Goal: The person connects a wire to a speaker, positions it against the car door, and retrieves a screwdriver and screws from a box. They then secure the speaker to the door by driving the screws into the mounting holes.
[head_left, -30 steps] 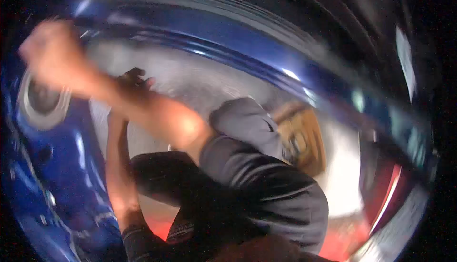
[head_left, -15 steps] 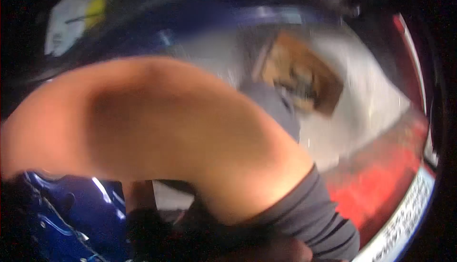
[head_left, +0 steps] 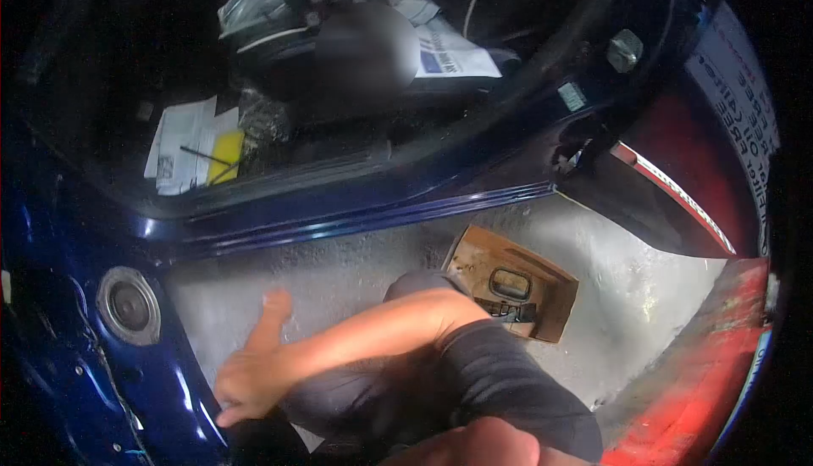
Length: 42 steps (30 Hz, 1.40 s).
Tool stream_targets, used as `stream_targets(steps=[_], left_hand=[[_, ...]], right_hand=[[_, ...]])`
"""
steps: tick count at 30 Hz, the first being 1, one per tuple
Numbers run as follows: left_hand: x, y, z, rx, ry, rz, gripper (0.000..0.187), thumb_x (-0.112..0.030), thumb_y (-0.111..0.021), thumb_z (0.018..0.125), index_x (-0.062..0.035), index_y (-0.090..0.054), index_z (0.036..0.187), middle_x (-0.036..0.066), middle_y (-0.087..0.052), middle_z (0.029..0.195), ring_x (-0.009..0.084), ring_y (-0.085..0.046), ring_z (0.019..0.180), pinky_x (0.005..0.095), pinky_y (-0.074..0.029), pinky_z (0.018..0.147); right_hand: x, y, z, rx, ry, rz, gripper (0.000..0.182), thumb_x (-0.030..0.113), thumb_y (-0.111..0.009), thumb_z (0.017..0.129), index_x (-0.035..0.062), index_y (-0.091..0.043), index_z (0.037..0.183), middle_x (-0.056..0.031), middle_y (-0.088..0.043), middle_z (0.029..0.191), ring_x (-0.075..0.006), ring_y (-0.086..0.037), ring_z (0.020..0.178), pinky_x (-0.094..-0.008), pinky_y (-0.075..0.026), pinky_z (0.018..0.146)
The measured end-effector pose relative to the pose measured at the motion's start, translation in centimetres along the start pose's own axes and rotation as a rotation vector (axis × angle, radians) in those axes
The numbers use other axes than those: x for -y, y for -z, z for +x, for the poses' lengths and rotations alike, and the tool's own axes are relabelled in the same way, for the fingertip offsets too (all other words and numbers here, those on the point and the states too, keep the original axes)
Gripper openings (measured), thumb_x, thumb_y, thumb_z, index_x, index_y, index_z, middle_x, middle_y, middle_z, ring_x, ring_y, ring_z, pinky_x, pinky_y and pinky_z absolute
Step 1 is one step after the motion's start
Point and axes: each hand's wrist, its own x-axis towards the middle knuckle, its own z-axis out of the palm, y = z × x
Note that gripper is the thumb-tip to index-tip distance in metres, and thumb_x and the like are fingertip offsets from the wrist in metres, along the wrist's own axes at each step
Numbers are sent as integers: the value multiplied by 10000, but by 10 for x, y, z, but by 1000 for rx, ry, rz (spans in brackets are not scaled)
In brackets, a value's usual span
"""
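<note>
My right arm, in a dark grey short sleeve, reaches across to the left. At its end, my right hand [head_left: 247, 384] curls around my left forearm near the edge of a dark sleeve [head_left: 264, 439]. Past it, my left hand [head_left: 276, 303] points away over the grey floor [head_left: 339, 271]; it is small and smeared, with its fingers not distinct. Close to the hands on the left is a blue car panel [head_left: 182, 364] with a round metal-rimmed part [head_left: 128, 305] set in it.
An open cardboard box [head_left: 563, 305] on the floor holds a dark rectangular frame [head_left: 511, 284]. Ahead runs the blue car sill [head_left: 356, 224]; papers [head_left: 182, 140], a yellow sheet [head_left: 227, 154] and clear plastic [head_left: 271, 0] lie inside. Red surfaces [head_left: 677, 398] stand right.
My right arm has dropped away from close before the camera, and its hand has come to my left forearm. The view has shifted, showing more of the car interior.
</note>
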Motion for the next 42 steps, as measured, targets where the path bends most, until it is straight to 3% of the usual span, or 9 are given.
stream_targets(steps=[10,19,22,24,25,26,29,37,42], left_hand=[[-77,4,-39,180,-83,-520,406,-309,-662,880,-33,-650,1177,201,-660,1146,308,-640,1059,396,-503,916],[-111,58,-34,145,-165,-657,397,-331,-631,906,-39,-657,1172,196,-666,1117,269,-652,1010,381,-515,882],[-115,94,-36,72,-254,-776,395,-339,-620,915,-40,-659,1171,194,-668,1107,255,-656,994,376,-519,871],[-104,137,-40,-4,-377,-1015,395,-344,-613,920,-42,-660,1170,193,-669,1100,246,-659,983,373,-522,863],[-116,213,-95,-397,-216,-629,392,-368,-601,933,-26,-688,1103,179,-687,968,202,-654,881,358,-527,761],[-108,261,-113,-246,-88,-863,401,-384,-604,934,0,-716,959,161,-696,839,215,-661,771,367,-514,686],[-99,364,-167,-804,-351,-940,367,-338,-639,931,11,-703,835,104,-659,688,171,-606,637,358,-487,608],[-94,555,-184,-1489,-590,-515,188,-156,-672,892,25,-678,941,177,-667,857,304,-657,798,369,-498,714],[-105,607,-137,-1558,-578,-303,189,-120,-586,920,45,-675,944,235,-658,909,421,-633,887,467,-493,785]], right_hand=[[-17,-1,14,263,148,276,492,473,-680,866,9,-666,703,-172,-654,683,-290,-653,671,-423,-489,605],[16,63,-35,-6,290,-148,417,433,-650,845,19,-619,800,-182,-632,753,-420,-630,719,-510,-488,602],[45,177,-84,-494,114,-581,241,282,-683,773,58,-599,802,-130,-623,799,-344,-619,798,-442,-510,654],[59,252,-109,-757,-261,-1196,204,226,-690,722,63,-593,797,-109,-561,726,-326,-597,756,-467,-508,649],[45,288,-128,-995,-124,-1395,281,228,-723,724,37,-576,868,-121,-558,786,-331,-591,775,-443,-516,665],[44,313,-130,-1142,-383,-1392,400,240,-764,734,11,-570,997,-143,-553,899,-321,-592,850,-422,-519,681],[16,377,-140,-1104,-543,-1646,526,235,-775,754,-13,-535,1151,-162,-546,1065,-322,-603,953,-395,-543,711],[23,429,-159,-890,-695,-1316,345,135,-690,785,-29,-567,1063,-259,-648,946,-434,-672,862,-501,-560,751],[65,485,-189,-1187,-643,-1144,192,100,-636,801,-64,-661,899,-324,-661,900,-465,-655,926,-518,-533,822]])
